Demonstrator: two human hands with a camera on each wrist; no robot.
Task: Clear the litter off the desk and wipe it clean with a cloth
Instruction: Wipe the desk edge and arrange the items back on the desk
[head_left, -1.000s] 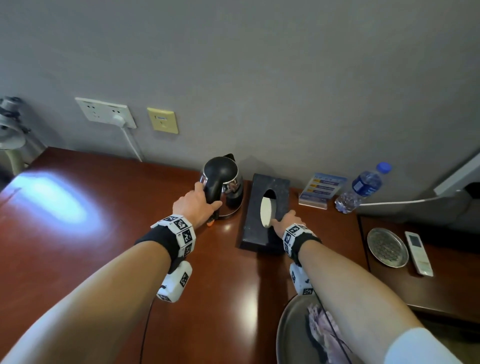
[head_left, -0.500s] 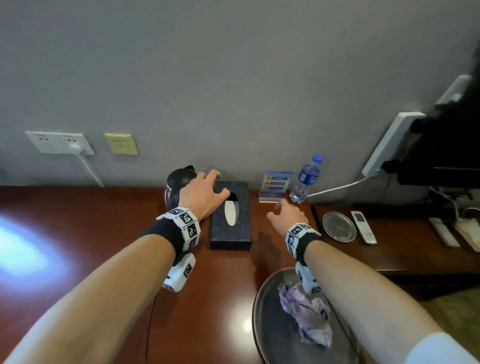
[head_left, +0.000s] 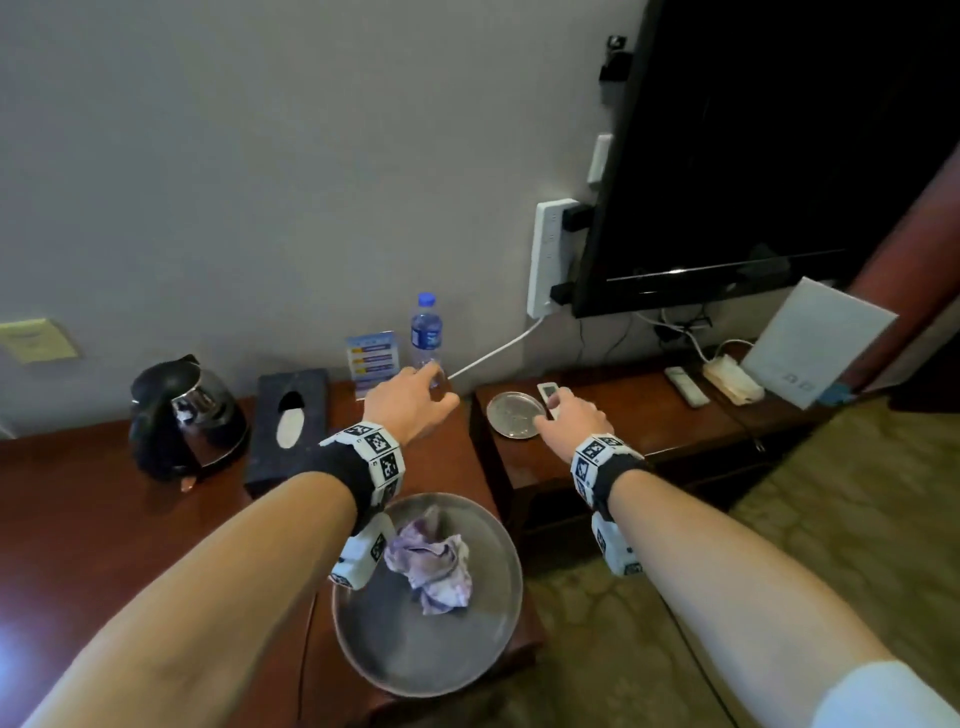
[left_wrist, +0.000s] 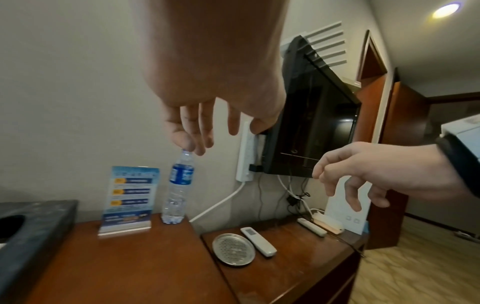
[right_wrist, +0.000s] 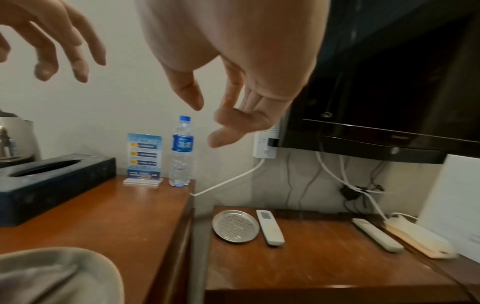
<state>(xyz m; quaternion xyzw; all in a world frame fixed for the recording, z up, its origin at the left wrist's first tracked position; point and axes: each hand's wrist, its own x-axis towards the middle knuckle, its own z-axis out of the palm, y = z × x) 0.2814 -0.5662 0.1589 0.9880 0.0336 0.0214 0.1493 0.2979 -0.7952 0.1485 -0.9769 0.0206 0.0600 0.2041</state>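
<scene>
Clear bottle (head_left: 426, 332) base hidden | left hand (head_left: 410, 405), right hand (head_left: 571, 421) fingers apart

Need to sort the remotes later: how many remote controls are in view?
2, both on the lower side table: one beside the small metal dish, one further right by the power strip.

Both hands are off the kettle (head_left: 182, 415) and the tissue box (head_left: 291, 421) now. The left hand (head_left: 410, 402) hangs loose-fingered above the table (head_left: 156, 519) near the water bottle (head_left: 426, 327), while the right hand (head_left: 569, 421) reaches, empty, over the lower side table (head_left: 649, 415) above the small metal dish (head_left: 511, 413) and remote (head_left: 546, 391).
</scene>
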